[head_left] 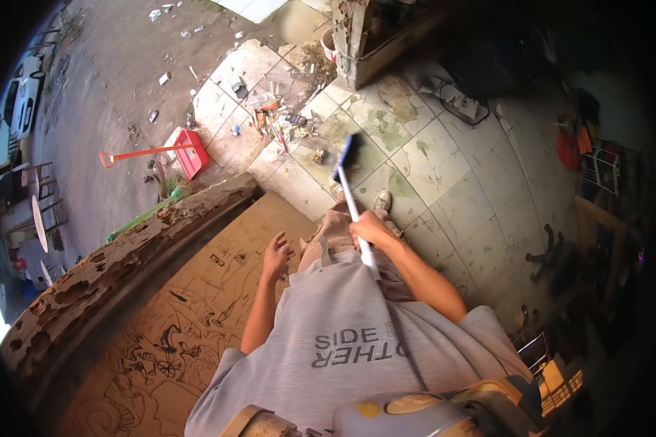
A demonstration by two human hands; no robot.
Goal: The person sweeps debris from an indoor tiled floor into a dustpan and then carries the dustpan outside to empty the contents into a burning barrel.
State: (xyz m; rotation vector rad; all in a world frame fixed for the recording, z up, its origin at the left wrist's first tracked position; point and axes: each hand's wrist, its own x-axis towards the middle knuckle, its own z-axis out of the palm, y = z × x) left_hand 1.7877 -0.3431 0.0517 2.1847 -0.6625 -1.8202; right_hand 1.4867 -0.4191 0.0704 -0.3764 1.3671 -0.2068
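Note:
My right hand (pixel 370 227) is wrapped round the white handle of a broom (pixel 349 195), whose blue head with dark bristles rests on or just above the tiles beyond my shoes. My left hand (pixel 277 256) hangs free at my left side with its fingers apart, holding nothing. A heap of litter (pixel 283 122), with bits of paper, plastic and wrappers, lies on the tiles ahead and left of the broom head. Farther left a red dustpan (pixel 190 154) with a long red handle sits at the edge of the tiles.
A low wall with a crumbling top (pixel 142 240) and a brown face covered in line drawings stands close on my left. Ahead is a worn post (pixel 350 47) with a bucket beside it. Cables and a pale object (pixel 463 102) lie to the right. A white car (pixel 25 95) is outside.

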